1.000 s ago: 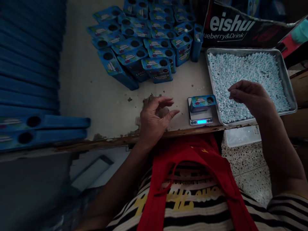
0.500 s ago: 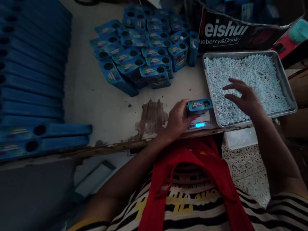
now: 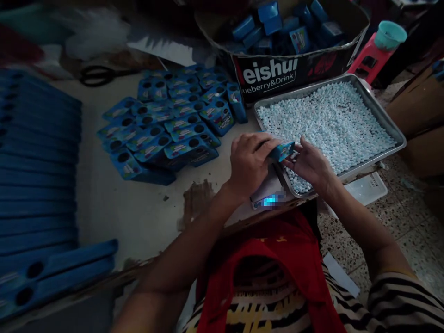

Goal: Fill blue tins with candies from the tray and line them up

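My left hand point(image 3: 248, 159) is wrapped around a small blue candy box point(image 3: 282, 150) and holds it tilted on its side, its end toward the tray. Under that end lies my right hand point(image 3: 308, 164), palm up with the fingers stretched out; a few pale candies show by its fingertips. Below the left hand, at the table edge, a small digital scale point(image 3: 265, 199) has its display lit, the digits unreadable. A metal tray point(image 3: 373, 159) full of small white and pale blue candies point(image 3: 333, 115) stands beyond my right hand.
Many blue boxes point(image 3: 183, 122) stand grouped on the worn table point(image 3: 145, 226). Long rows of blue boxes point(image 3: 38, 185) fill the left. Behind the tray is a black carton point(image 3: 267, 78) with more boxes. Scissors point(image 3: 99, 76) lie at the back; a pink stool point(image 3: 369, 60) stands right.
My left hand has lifted the candy box off the scale and tipped it toward the tray. My right hand has come from above the candies to the box's end and turned palm up.
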A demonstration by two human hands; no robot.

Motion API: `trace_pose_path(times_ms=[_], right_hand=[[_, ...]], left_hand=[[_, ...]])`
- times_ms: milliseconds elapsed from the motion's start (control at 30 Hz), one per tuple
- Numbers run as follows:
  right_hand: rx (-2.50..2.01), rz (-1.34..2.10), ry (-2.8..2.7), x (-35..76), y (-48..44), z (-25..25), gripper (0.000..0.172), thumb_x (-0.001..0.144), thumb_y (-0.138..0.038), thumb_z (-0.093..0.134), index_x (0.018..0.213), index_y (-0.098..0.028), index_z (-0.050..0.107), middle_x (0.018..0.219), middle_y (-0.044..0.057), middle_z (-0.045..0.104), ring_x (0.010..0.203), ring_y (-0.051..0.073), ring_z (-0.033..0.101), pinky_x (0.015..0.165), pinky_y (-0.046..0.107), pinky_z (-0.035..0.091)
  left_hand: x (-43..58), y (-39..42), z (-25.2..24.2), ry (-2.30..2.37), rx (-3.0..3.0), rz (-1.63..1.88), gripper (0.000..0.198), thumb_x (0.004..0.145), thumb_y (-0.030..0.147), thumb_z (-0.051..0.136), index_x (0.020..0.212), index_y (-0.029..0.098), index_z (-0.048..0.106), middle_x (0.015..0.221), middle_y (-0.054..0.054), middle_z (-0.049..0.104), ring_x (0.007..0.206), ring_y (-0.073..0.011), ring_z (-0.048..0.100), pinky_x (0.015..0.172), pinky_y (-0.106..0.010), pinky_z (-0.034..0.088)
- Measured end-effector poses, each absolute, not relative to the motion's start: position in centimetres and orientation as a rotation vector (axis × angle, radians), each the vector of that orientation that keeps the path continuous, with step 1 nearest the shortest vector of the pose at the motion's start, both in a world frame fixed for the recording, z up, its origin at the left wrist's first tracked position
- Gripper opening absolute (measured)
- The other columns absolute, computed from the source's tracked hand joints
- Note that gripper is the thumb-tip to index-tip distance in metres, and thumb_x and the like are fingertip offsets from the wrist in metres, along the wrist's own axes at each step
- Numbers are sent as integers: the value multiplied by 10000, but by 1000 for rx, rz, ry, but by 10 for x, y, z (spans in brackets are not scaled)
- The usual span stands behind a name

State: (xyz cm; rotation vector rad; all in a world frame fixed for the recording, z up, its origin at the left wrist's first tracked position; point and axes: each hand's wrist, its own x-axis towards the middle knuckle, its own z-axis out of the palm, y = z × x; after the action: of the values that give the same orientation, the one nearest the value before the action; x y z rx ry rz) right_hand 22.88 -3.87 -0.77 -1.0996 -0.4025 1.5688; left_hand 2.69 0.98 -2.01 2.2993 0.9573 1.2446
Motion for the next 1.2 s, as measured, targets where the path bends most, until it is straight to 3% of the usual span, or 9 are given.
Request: trace_pose_path(times_ms=[100,233,367,567,733,867,967,1100,1200], right_hand=[[-1084,1589,-368,233,-41,-9,391,1051,-634,797,969,-269,683,991,105,788,1093,295,803,1026,421,743],[-1080,1608,-282,239,-43,-2,36,1045,-252,749,1024,-223,742,1062,105,813,1053,222,814,1056,312,722],[-1164,1603,-362,242,-43,4,240,939,-9,706,1088,-177,790,1071,96,839,967,164,820,958,218,716],[-1343,1512,-653,244,-40,17,98,974,-154,824,1065,-191,823,962,54,859,776,125,785,657,178,648],[-1461,1340,-1059,249,-47,48,313,875,-390,1031,1046,-211,839,921,48,853,710,128,748,541,208,537],[-1596,1292,-1160,247,-53,75,346,912,-488,1021,975,-218,814,809,32,802,578,110,641,455,231,428],[-1623,1322,-1148,237,-53,86,329,958,-479,997,945,-229,783,769,7,756,566,101,606,492,240,470],[-1639,1360,-1166,222,-47,91,254,958,-358,999,960,-226,782,881,21,786,728,137,721,660,279,607],[-1656,1358,-1197,219,-43,95,203,918,-244,1003,1001,-211,821,914,26,809,741,129,735,652,265,586]], left_hand=[[19,7,-32,1036,2094,1327,265,1026,374,822,1276,288,810,1281,-59,820,1242,-322,758,1206,-527,579],[2,-10,-40,1107,1630,1354,502,916,536,954,1263,246,737,1184,-63,819,1113,-279,806,1047,-414,668],[-16,-42,-55,1082,1375,1255,572,815,513,1035,1196,251,698,1082,-24,797,989,-234,808,914,-336,695],[-17,-70,-76,1063,1312,1229,587,794,494,1036,1219,238,724,1082,-34,798,994,-224,805,941,-332,694],[-42,-68,-68,1061,1414,1259,792,789,485,1071,1451,285,685,1398,-112,790,1378,-321,772,1223,-510,638],[-86,-69,-66,1231,1388,1257,698,835,496,1033,1418,275,718,1293,-98,821,1270,-316,810,1178,-543,663],[-111,-75,-65,1302,1330,1319,614,861,514,1035,1357,292,749,1215,-78,827,1214,-322,820,1161,-570,673],[-123,-84,-60,1295,1398,1396,554,898,442,1042,1369,360,763,1239,-57,822,1251,-340,810,1207,-594,652],[-124,-87,-58,1314,1429,1425,523,899,449,1024,1346,334,778,1229,-47,840,1224,-323,824,1196,-567,663]])
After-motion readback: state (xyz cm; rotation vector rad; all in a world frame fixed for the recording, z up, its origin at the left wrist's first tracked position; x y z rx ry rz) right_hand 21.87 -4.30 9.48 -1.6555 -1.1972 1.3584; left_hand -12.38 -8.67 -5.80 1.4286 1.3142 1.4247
